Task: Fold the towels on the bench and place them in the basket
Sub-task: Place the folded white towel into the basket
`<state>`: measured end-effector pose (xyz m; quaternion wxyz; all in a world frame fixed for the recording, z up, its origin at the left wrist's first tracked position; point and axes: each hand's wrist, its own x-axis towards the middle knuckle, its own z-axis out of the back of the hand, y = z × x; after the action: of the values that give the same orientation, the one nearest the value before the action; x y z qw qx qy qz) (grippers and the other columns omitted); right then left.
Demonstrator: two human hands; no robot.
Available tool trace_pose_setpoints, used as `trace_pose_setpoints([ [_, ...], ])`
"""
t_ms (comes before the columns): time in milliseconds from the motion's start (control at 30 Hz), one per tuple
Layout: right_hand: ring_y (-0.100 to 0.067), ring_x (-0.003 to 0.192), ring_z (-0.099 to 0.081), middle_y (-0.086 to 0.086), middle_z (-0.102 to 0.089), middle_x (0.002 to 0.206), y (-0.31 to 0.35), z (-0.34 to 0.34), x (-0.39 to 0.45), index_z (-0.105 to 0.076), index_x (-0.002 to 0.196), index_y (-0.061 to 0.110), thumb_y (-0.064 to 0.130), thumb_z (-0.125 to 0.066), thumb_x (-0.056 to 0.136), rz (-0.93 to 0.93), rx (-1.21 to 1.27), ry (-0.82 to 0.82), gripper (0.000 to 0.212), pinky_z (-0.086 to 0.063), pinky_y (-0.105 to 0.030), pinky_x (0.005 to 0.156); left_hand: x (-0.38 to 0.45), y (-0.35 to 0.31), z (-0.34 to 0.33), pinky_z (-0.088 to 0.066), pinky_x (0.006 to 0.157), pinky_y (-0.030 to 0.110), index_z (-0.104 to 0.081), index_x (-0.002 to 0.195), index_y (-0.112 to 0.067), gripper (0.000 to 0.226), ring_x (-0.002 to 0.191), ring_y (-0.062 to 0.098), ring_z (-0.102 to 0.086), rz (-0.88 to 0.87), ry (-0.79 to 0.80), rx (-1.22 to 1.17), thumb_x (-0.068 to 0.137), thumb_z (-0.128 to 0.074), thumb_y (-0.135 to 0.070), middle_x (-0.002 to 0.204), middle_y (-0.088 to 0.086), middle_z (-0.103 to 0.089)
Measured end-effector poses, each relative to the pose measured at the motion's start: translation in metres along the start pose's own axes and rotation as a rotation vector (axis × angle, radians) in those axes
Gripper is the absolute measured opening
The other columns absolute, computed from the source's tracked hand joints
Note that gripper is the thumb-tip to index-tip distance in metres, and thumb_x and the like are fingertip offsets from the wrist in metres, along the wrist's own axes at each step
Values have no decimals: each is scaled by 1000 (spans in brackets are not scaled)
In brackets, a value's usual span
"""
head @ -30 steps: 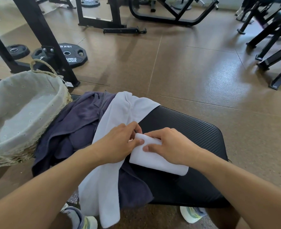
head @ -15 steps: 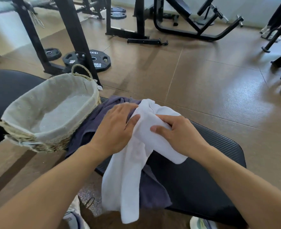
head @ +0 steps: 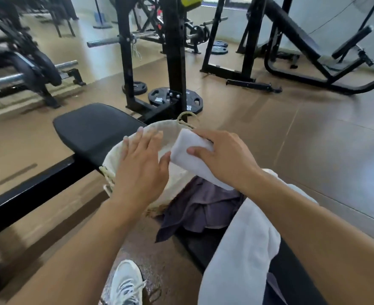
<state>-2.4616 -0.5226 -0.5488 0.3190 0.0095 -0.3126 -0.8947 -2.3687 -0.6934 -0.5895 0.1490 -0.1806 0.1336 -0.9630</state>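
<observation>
My right hand (head: pixel 223 157) grips a folded white towel (head: pixel 188 148) and holds it over the fabric-lined wicker basket (head: pixel 113 159) on the black bench (head: pixel 93 130). My left hand (head: pixel 139 164) hovers over the basket with straight spread fingers, its thumb touching the towel's near edge. A crumpled purple towel (head: pixel 201 203) lies on the bench right beside the basket. A second, unfolded white towel (head: pixel 241 249) drapes over the bench's near edge, under my right forearm.
A black rack upright (head: pixel 175 53) and weight plates (head: pixel 175 100) stand on the floor just behind the basket. Barbell and racks are at the left, another machine frame (head: pixel 302 62) at the back right. My shoe (head: pixel 126 285) is on the floor below.
The folded white towel has been lifted off the pile and carried left to above the basket. My left hand let go of it and opened. My view swung left.
</observation>
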Motion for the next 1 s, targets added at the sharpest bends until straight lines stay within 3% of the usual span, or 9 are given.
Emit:
trace_pose_setpoints([
  [100,-20,101,-63,7,-69,115,20,-21,28,-56,135,43,45,-61,94,44,-26,29,41,-52,-41,88,1,23,2,-4,126,53,-25,156,-14,56,156,28,-8,139,41,103,105,-29,-36,166,8,-22],
  [233,-20,110,-58,5,-67,117,44,-45,58,-60,132,40,47,-63,93,79,-95,17,40,-49,-42,91,5,35,6,-2,125,54,-17,159,-14,59,157,26,-2,253,57,64,104,-36,-24,168,7,-15],
  [400,-22,99,-63,3,-68,111,61,-75,92,-62,116,34,49,-69,90,-15,-57,122,32,-53,-38,84,7,46,8,-6,125,52,-12,160,-12,65,156,26,-4,303,91,32,102,-39,-17,168,6,-15],
  [533,-24,93,-64,-2,-69,104,56,-117,99,-65,110,18,46,-75,87,-111,15,274,37,-49,-32,74,9,57,11,-8,125,51,-14,161,-12,63,156,26,-6,369,166,25,101,-34,-16,169,7,-14],
  [600,-27,90,-63,-6,-69,97,48,-136,89,-66,106,13,39,-74,90,-161,57,337,31,-46,-32,70,8,60,12,-8,126,49,-16,160,-12,63,156,26,-6,386,175,-11,101,-34,-15,169,6,-14],
  [733,-29,93,-62,-6,-67,98,39,-152,73,-65,118,13,37,-64,98,-210,169,355,31,-47,-36,74,5,61,15,-12,125,49,-29,156,-10,59,155,28,-10,375,199,-36,97,-36,-15,167,8,-21],
  [900,-27,88,-61,-9,-70,94,45,-145,84,-70,104,11,38,-61,99,-214,136,393,29,-42,-34,72,7,63,13,-24,122,47,-51,131,-5,44,144,34,-33,323,248,-11,91,-37,-16,145,13,-48],
  [1000,-25,88,-58,-12,-72,103,47,-148,77,-69,114,7,27,-56,102,-160,93,479,27,-44,-36,75,6,60,14,-30,116,47,-55,118,-8,32,139,34,-36,337,250,21,93,-41,-21,135,11,-53],
])
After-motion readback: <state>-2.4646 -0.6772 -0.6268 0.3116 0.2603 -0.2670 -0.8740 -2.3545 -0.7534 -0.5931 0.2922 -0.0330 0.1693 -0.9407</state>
